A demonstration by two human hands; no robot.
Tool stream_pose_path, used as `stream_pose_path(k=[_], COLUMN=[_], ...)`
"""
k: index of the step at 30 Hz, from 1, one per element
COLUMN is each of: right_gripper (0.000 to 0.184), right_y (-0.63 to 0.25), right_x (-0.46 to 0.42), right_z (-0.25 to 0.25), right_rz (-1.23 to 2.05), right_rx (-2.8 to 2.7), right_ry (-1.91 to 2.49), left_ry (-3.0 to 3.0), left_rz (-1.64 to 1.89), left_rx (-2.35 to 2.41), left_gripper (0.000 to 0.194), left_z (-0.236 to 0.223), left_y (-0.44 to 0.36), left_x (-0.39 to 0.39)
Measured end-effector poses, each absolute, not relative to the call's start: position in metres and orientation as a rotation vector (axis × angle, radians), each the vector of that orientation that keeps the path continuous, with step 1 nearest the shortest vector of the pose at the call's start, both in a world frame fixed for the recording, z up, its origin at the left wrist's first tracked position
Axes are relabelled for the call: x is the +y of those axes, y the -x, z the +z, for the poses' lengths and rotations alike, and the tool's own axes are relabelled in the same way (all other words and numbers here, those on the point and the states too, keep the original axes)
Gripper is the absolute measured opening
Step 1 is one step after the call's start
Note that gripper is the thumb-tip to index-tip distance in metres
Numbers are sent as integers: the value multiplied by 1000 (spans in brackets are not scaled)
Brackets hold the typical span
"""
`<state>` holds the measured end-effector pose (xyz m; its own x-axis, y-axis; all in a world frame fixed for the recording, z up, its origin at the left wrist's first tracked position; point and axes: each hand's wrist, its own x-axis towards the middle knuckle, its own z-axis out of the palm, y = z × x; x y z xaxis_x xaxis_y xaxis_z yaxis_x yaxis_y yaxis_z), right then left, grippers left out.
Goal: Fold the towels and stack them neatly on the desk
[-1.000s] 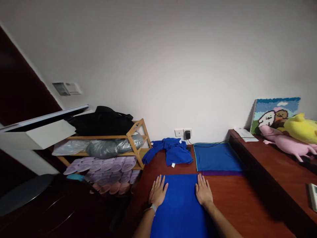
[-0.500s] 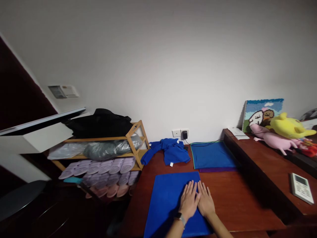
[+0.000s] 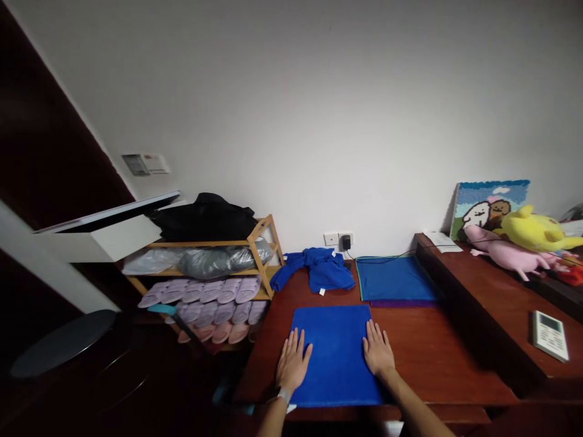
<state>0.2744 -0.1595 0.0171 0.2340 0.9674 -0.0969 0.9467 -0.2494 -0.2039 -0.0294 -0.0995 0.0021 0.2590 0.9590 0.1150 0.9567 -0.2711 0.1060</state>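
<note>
A bright blue cloth (image 3: pixel 334 358) lies flat on the brown wooden table (image 3: pixel 437 358), close to its front edge. My left hand (image 3: pixel 294 364) rests on the cloth's left edge, palm down with fingers stretched out. On the opposite side, my right hand (image 3: pixel 378 349) lies flat over the right edge, its fingers also extended. Neither hand grips anything. Behind the cloth is a crumpled heap of blue fabric (image 3: pixel 330 273) with white tags. To the right of that heap, a folded darker blue cloth (image 3: pixel 396 279) with a green border lies over a purple one (image 3: pixel 403 303).
A wooden rack (image 3: pixel 264 255) with several slippers (image 3: pixel 200 291) and a black bag (image 3: pixel 207 218) stands left. A dark stool (image 3: pixel 64 343) is in front. On the raised right surface are plush toys (image 3: pixel 531 230) and a white remote-like device (image 3: pixel 550 335).
My left hand has slid left, away from my right hand, to the cloth's left edge. The hands were side by side near the right edge. The view has shifted slightly.
</note>
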Motion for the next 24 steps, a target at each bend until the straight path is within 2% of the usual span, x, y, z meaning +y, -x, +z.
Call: stream_pose_path(k=[11, 14, 19, 22, 24], right_gripper=[67, 67, 63, 62, 63], right_y=[-264, -266, -269, -270, -269], right_x=[-194, -196, -200, -200, -200], right_z=[2, 0, 1, 1, 1], right_rz=[278, 274, 262, 250, 242], right_rx=[-1862, -1851, -1962, -2011, -1954], right_ry=[2360, 2346, 2327, 2312, 2350], left_ry=[-2430, -2506, -2637, -2550, -2532], left_rz=[258, 387, 438, 393, 365], left_rx=[1936, 1806, 1221, 1289, 1391], left_gripper=[78, 72, 64, 63, 63], left_z=[8, 16, 14, 6, 2], left_y=[19, -21, -124, -143, -124], left_x=[-98, -112, -160, -174, -172])
